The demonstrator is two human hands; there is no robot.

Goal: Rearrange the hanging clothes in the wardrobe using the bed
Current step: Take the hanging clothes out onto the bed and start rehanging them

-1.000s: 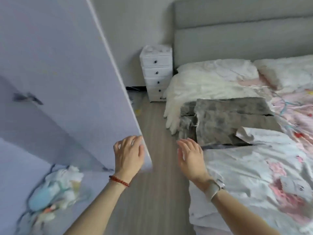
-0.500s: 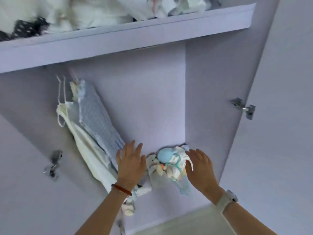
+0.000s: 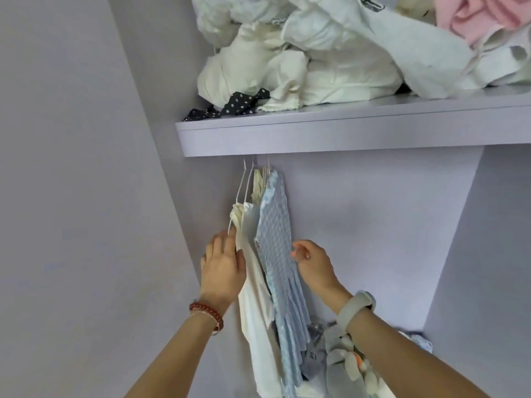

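Observation:
A small bunch of clothes hangs on thin white hangers under the wardrobe shelf: a cream garment on the left and a blue textured garment on the right. My left hand lies flat against the left side of the cream garment, fingers straight. My right hand is at the right edge of the blue garment with fingers curled toward the cloth; a firm pinch is not plain. The bed is out of view.
The lilac shelf above carries a heap of crumpled white clothes, a pink piece and a black dotted cloth. A bundle of pale clothes lies at the wardrobe bottom right. The wardrobe's side wall stands close on the left.
The view swung from the bed to the wardrobe interior and upward. Both hands rose from the bundle at the bottom to either side of the hanging clothes.

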